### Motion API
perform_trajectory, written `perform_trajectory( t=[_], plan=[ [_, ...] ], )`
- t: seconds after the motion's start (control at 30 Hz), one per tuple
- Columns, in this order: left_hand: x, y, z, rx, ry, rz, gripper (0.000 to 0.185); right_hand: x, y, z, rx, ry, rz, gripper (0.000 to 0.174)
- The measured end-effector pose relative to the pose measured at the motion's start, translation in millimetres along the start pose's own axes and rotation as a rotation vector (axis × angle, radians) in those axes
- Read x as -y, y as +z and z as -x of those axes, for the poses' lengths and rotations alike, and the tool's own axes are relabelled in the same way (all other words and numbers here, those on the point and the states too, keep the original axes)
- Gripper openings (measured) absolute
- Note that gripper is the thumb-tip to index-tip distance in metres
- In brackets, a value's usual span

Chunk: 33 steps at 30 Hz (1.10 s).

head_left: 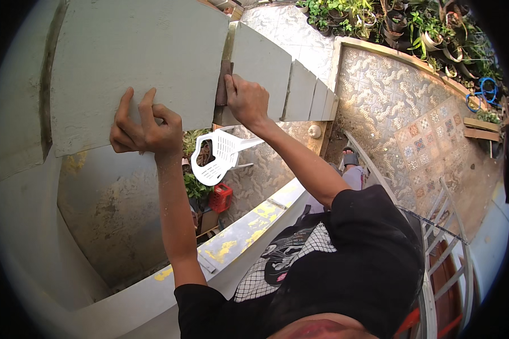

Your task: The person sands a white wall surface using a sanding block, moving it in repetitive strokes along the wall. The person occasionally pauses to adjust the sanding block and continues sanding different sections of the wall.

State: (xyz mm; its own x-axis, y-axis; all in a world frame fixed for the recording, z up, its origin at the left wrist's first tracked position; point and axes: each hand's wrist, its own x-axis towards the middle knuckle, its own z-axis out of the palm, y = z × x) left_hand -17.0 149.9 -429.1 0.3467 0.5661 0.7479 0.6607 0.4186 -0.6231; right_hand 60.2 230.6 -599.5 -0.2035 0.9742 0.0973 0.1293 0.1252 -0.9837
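My right hand (248, 99) grips a brown folded strip, apparently sandpaper (222, 87). The strip lies along the dark groove (228, 40) between two pale grey painted slabs, and its lower part reaches toward the slab edge. To the left, my left hand (146, 125) is at the lower edge of the wide grey slab (140, 55). Its fingers are bent and spread, with nothing seen in them; the thumb side is partly hidden. Narrower slabs (303, 91) continue to the right, split by more grooves.
A metal ladder (428, 279) stands beside me at right. Below the slabs runs a wall ledge (233, 245) with flaking yellow paint. Lower down are a white plastic chair (220, 154), a red crate (220, 198), potted plants (432, 40) and a blue hose (485, 91).
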Motion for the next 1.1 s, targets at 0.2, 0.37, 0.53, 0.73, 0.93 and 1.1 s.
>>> perform_trajectory(
  t=[0.2,0.37,0.53,0.73,0.93,1.1],
  plan=[
    [-5.2,10.0,-8.7,-0.058,0.005,0.003,0.034,1.3,-19.8,-118.5,-0.150,0.045,-0.032,0.049],
    [-7.3,12.9,-2.9,-0.053,-0.037,0.025,0.034,-8.7,18.8,0.9,-0.263,-0.142,-0.007,0.041],
    [-4.6,5.6,-0.7,-0.032,-0.016,0.029,0.035,3.7,-19.0,-104.2,-0.091,0.093,-0.012,0.048],
    [-6.1,8.7,-1.3,-0.018,-0.048,0.001,0.036,3.9,-5.3,-18.7,0.033,0.023,0.052,0.042],
    [-7.9,2.2,-3.6,-0.007,-0.037,0.004,0.035,-2.7,-16.3,-72.2,-0.092,-0.011,0.041,0.043],
    [-9.9,11.0,-0.7,-0.027,-0.068,0.043,0.034,0.8,3.5,-9.7,-0.059,0.019,0.081,0.044]
  ],
)
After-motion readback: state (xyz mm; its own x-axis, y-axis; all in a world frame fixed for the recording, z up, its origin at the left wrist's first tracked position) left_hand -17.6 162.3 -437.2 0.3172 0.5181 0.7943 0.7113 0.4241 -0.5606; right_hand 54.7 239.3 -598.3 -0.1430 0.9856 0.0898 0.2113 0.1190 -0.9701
